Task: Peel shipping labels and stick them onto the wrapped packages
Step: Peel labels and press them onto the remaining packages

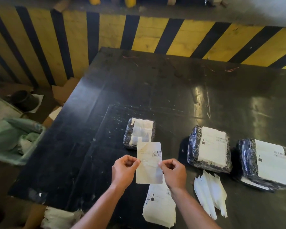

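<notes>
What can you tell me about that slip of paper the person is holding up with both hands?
The label is a pale, tall rectangular sheet with rounded corners, slightly glossy, with barcodes printed near its upper right. It is held upright above the dark table, in front of a wrapped package. The left hand pinches its left edge and the right hand its right edge. Nothing else touches it.

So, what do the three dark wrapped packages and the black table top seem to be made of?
The three dark wrapped packages look covered in clear stretch plastic over something black: the film is wrinkled and glints. What is inside cannot be told. The black table top looks like a hard, smooth, glossy sheet, perhaps plastic or painted board: it mirrors the light and shows pale scratches.
</notes>
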`<control>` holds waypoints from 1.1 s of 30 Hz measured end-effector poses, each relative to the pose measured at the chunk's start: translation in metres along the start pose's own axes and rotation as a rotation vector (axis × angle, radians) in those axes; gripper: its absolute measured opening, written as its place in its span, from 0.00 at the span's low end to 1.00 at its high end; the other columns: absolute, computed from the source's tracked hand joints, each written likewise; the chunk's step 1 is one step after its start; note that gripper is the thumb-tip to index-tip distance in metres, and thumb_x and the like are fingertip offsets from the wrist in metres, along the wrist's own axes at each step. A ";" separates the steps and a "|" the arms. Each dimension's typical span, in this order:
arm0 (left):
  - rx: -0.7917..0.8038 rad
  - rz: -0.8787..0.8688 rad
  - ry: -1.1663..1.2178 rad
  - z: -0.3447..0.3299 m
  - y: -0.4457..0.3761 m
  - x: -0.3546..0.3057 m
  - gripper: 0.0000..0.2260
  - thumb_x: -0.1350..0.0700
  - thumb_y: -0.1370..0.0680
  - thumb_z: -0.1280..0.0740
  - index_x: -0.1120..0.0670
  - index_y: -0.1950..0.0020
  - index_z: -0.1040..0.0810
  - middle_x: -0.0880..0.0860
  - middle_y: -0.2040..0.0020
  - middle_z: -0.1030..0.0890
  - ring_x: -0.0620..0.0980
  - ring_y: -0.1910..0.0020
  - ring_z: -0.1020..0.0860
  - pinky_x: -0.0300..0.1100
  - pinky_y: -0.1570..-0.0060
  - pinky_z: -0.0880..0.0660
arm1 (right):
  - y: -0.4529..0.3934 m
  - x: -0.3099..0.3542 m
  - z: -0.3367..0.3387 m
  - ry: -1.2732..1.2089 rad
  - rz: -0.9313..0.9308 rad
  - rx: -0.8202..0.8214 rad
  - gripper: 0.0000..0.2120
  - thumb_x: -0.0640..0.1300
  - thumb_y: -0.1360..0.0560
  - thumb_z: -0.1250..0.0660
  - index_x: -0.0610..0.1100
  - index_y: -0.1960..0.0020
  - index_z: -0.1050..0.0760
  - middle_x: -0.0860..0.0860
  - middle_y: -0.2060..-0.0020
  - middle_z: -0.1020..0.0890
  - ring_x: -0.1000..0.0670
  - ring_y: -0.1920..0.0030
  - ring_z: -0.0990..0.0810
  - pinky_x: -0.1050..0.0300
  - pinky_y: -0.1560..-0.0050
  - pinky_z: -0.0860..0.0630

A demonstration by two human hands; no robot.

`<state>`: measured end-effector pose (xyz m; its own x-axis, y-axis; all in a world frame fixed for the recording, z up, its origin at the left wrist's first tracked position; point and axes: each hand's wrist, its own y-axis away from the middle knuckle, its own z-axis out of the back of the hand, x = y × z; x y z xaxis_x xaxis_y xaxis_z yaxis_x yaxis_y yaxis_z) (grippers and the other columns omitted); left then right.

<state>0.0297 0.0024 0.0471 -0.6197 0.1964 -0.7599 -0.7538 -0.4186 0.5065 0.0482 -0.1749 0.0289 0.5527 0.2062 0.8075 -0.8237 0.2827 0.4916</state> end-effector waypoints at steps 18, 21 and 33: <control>-0.057 -0.023 -0.272 0.001 -0.158 -0.059 0.05 0.47 0.22 0.25 0.47 0.50 0.16 0.45 0.56 0.15 0.42 0.59 0.19 0.36 0.70 0.24 | -0.119 0.062 -0.097 -0.028 -0.199 -0.076 0.06 0.44 0.25 0.22 0.45 0.59 0.17 0.51 0.59 0.14 0.49 0.57 0.16 0.46 0.53 0.16; -0.056 -0.015 -0.294 0.000 -0.175 -0.059 0.06 0.47 0.22 0.24 0.47 0.51 0.17 0.43 0.58 0.17 0.43 0.57 0.18 0.42 0.64 0.18 | -0.130 0.066 -0.108 -0.017 -0.214 -0.086 0.07 0.45 0.25 0.22 0.45 0.59 0.17 0.52 0.60 0.14 0.50 0.59 0.17 0.52 0.58 0.19; -0.035 0.006 -0.361 -0.010 -0.204 -0.051 0.07 0.47 0.23 0.23 0.46 0.50 0.18 0.45 0.55 0.15 0.45 0.56 0.16 0.46 0.57 0.15 | -0.145 0.062 -0.126 0.021 -0.250 -0.144 0.07 0.45 0.26 0.21 0.47 0.60 0.18 0.51 0.60 0.14 0.49 0.59 0.17 0.56 0.60 0.24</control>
<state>0.2176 0.0694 -0.0214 -0.6663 0.4917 -0.5606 -0.7457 -0.4499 0.4915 0.2181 -0.0851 -0.0339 0.7400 0.1322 0.6595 -0.6359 0.4571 0.6219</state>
